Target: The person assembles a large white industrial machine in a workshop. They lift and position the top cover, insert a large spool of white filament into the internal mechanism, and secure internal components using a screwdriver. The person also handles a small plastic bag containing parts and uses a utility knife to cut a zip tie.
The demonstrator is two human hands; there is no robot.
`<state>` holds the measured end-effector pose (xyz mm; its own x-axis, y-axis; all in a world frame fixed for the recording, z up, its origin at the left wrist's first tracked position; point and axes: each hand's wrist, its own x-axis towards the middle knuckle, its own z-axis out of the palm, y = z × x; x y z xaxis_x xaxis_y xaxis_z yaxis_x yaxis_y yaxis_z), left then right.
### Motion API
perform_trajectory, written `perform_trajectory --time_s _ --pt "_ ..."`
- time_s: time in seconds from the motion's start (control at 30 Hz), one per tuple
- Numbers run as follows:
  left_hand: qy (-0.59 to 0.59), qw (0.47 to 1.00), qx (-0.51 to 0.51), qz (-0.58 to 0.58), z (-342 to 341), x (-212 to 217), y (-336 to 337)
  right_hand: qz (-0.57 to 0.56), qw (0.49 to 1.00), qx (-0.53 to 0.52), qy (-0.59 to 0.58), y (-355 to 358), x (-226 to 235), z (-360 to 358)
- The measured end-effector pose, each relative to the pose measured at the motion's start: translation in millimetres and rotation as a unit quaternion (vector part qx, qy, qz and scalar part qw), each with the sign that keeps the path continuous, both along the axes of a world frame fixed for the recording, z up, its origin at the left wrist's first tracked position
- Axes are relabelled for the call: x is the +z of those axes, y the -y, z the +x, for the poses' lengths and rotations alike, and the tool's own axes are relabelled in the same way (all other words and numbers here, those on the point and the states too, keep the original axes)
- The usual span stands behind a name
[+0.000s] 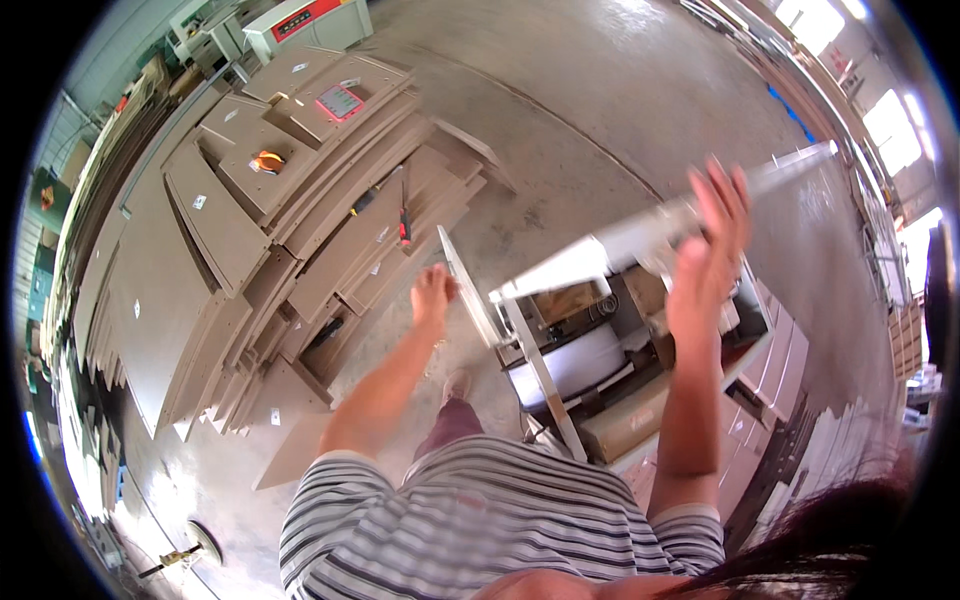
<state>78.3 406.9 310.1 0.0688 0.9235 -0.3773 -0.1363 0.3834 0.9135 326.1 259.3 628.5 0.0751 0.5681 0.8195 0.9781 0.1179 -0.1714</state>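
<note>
Both hands carry a long white panel (640, 235): left hand (432, 296) grips its lower end, right hand (708, 262), fingers spread, steadies it above the cart (640, 400); brown boards (300, 220) lie stacked at ten o'clock.

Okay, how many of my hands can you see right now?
2. The left hand grips the edge of a white panel; the right hand is raised with fingers spread against a long white board.
</note>
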Motion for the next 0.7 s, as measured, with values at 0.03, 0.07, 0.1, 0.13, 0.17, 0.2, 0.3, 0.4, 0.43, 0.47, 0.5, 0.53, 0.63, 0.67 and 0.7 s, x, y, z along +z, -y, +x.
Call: perform_trajectory --time_s 0.03,0.07,0.1,0.13,0.17,0.2,0.3,0.4,0.43,0.47,0.5,0.53,0.63,0.67,0.7 --pt "-0.125 0.991 0.02 0.038 -21.1 -45.5 -41.4 0.014 1.0 -0.013 -0.003 -6.1 -5.8 -0.6" --pt "-0.294 0.95 0.032 0.104 -53.9 -95.0 -79.4 0.011 1.0 -0.016 -0.025 -11.4 -10.0 -4.6" --pt "-0.448 0.878 0.033 0.163 -73.7 -127.2 -110.3 0.007 0.999 -0.027 -0.039 -13.1 -10.0 -7.8" --pt "-0.477 0.865 0.011 0.157 -76.0 -135.5 -132.1 -0.006 0.995 -0.087 -0.045 -15.9 -12.7 -10.1" --pt "-0.511 0.846 -0.006 0.148 -87.8 -138.7 -150.3 -0.018 0.988 -0.139 -0.057 -22.0 -21.6 -12.6" --pt "-0.547 0.826 -0.018 0.137 -99.4 -140.7 -165.9 0.002 0.991 -0.128 -0.044 -28.2 -29.5 -10.7" --pt "-0.58 0.801 0.005 0.145 -139.3 -155.8 -205.4 0.032 0.993 -0.105 -0.046 -46.1 -51.5 3.6" --pt "-0.491 0.839 0.054 0.229 -89.7 -135.3 -244.5 0.05 0.984 -0.169 -0.002 -36.6 -24.2 -3.9" --pt "-0.485 0.828 0.073 0.272 -95.5 -126.2 -251.8 0.052 0.983 -0.176 -0.003 -40.4 -26.4 -5.2" --pt "-0.467 0.829 0.092 0.294 -101.7 -107.3 -259.5 0.055 0.982 -0.181 -0.002 -42.0 -24.7 -4.4" --pt "-0.456 0.827 0.113 0.308 -116.8 -86.3 -262.0 0.055 0.982 -0.179 -0.007 -47.1 -27.5 -3.3" --pt "-0.443 0.826 0.135 0.321 -133.3 -77.8 -259.8 0.056 0.982 -0.177 -0.011 -51.6 -28.6 -2.8" --pt "-0.263 0.954 0.121 0.076 -167.8 -120.1 -233.4 0.051 0.983 -0.176 -0.016 -60.6 -32.4 -0.1" --pt "-0.201 0.967 0.152 0.039 -173.4 -132.7 -201.6 0.048 0.983 -0.177 -0.014 -61.6 -33.1 -0.8" --pt "-0.149 0.972 0.182 -0.019 -173.5 -140.3 -169.6 0.043 0.982 -0.181 -0.008 -62.5 -33.2 -1.5"
